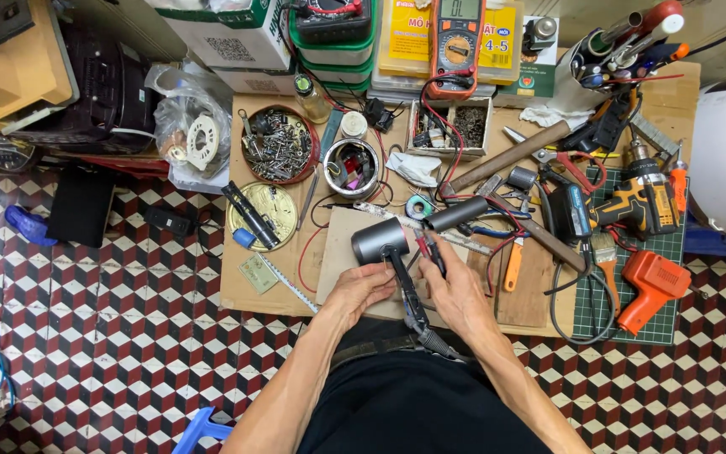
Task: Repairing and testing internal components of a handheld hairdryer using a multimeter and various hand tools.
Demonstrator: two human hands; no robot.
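Fingers of the right hand (457, 290) pinch the probes (430, 248) against the dark hair dryer (392, 244) on the cardboard mat (339, 252); the left hand (361, 290), loosely curled, should steady its handle (403, 286) firmly.

A dark grey cylindrical hair dryer (384, 241) lies on a flat cardboard sheet (338, 269) at the near middle of the low cardboard-topped table (241, 294), between the left hand (361, 290) and the right hand (457, 294). Behind it stands a round metal tin of small parts (352, 167), with a round red-rimmed dish of screws (277, 145) to its left. Far right, an orange plastic glue gun (650, 287) lies on a green cutting mat (672, 252), a yellow-and-black cordless drill (642, 197) behind it.
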